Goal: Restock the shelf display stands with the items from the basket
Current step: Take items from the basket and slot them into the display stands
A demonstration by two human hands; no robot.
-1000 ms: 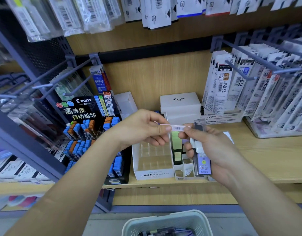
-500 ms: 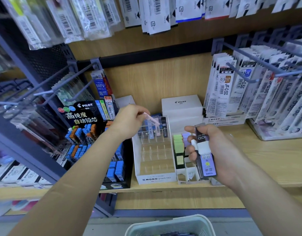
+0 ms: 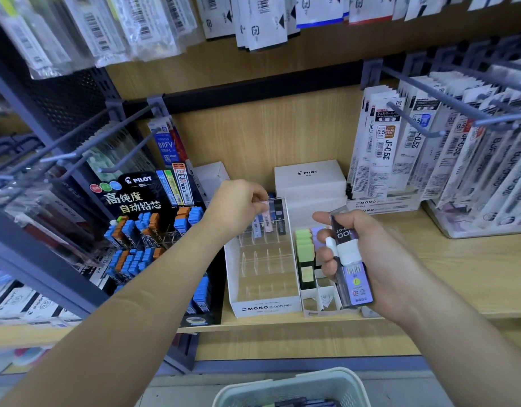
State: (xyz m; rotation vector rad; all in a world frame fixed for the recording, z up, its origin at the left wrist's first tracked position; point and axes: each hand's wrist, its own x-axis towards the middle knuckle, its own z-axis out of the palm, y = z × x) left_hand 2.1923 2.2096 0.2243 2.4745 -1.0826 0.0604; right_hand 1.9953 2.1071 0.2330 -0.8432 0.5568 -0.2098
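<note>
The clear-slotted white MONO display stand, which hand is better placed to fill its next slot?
Left hand: it is at the white MONO display stand, seating a pink lead case. The right hand grips spare lead cases beside it.

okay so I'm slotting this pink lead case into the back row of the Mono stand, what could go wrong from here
1. The left hand is setting the pink case right beside the cases already standing in the back row of the MONO display stand; a nudge could tip them.
2. The right hand grips several lead cases at once; one might slip out.
3. The light stand could shift if pressed.
</note>
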